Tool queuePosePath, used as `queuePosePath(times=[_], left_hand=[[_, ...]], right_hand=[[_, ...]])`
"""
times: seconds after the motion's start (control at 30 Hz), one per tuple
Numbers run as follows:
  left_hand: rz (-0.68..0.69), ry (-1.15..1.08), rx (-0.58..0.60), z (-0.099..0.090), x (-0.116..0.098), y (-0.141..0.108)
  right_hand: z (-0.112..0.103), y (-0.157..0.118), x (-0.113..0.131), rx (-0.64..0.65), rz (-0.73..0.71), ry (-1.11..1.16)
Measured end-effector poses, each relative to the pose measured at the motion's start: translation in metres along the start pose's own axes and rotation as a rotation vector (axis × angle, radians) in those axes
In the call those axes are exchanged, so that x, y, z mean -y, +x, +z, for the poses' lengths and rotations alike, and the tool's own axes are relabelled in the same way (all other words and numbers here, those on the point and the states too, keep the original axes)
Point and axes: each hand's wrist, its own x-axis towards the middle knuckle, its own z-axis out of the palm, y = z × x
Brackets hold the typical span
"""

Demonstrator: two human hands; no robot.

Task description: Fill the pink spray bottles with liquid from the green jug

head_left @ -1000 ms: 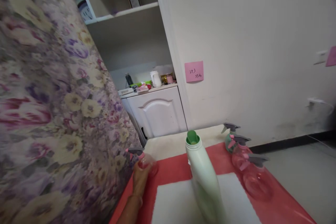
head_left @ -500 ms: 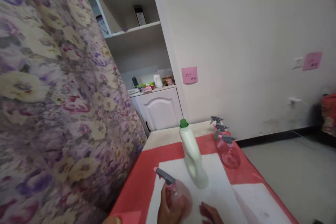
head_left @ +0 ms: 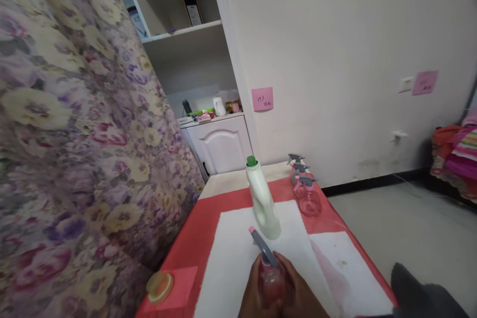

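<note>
A clear pink spray bottle [head_left: 271,283] with a grey and pink trigger head stands between my two hands, low in the view. My left hand [head_left: 251,289] wraps its left side. On the other side my right hand [head_left: 298,285] closes around it, with fingers up near the neck. Just beyond them a pale green jug-like bottle [head_left: 261,201] with a green spout at its mouth is on a white sheet [head_left: 219,258]. Several similar spray bottles [head_left: 310,202] are lined up along the table's right side.
Red cloth [head_left: 194,231] covers most of the table. A round yellowish lid-like piece [head_left: 160,286] lies at the left edge, and a second paper [head_left: 352,271] at the right. Floral curtain [head_left: 93,159] hangs on the left. A blurred dark grey shape [head_left: 421,290] shows at lower right.
My right hand has come from beside the spray bottle onto it, so both hands now hold it. The spray bottle has shifted right, and the camera's view has shifted too.
</note>
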Motion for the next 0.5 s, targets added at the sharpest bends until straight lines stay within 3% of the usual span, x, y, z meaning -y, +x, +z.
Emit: queuePosePath(times=[0.23, 0.5], left_hand=[[0.013, -0.095, -0.153, 0.006, -0.029, 0.004], [-0.079, -0.124, -0.023, -0.002, -0.057, 0.015]], right_hand=[[-0.003, -0.004, 0.017, 0.063, -0.021, 0.197], [-0.006, -0.009, 0.035, 0.154, -0.027, 0.148]])
